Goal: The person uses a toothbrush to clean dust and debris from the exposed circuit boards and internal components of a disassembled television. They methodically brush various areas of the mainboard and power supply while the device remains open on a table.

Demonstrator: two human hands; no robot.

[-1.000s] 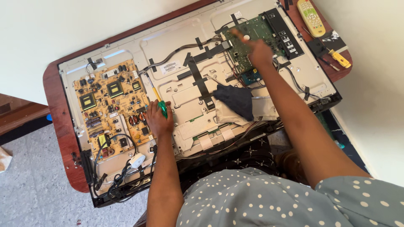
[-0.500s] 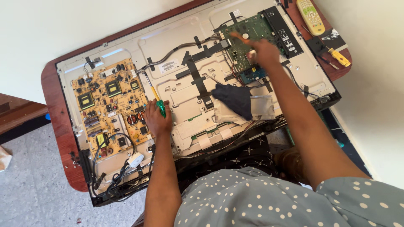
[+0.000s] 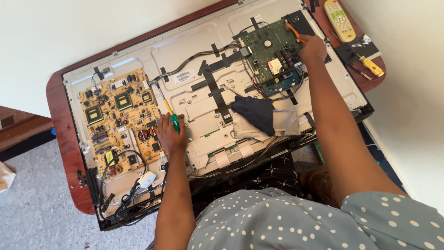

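Note:
An opened flat television (image 3: pixel 194 111) lies back-up on a reddish wooden table (image 3: pixel 64 153). My left hand (image 3: pixel 170 134) rests on its metal back and grips a green-handled screwdriver (image 3: pixel 169 113) beside the yellow power board (image 3: pixel 121 121). My right hand (image 3: pixel 312 47) is at the right edge of the green main board (image 3: pixel 270 51), closed on a tool with an orange handle (image 3: pixel 293 32). A dark cloth (image 3: pixel 254 113) lies on the panel between my arms.
A pale remote control (image 3: pixel 339 19) and a yellow-handled screwdriver (image 3: pixel 371 65) lie on the table's far right end. Black cables (image 3: pixel 125 194) bunch at the television's lower left corner. A wooden bench edge (image 3: pixel 18 129) shows at left over a tiled floor.
My right hand has shifted from the middle of the green board to its right edge. The left hand stays in place with the green screwdriver.

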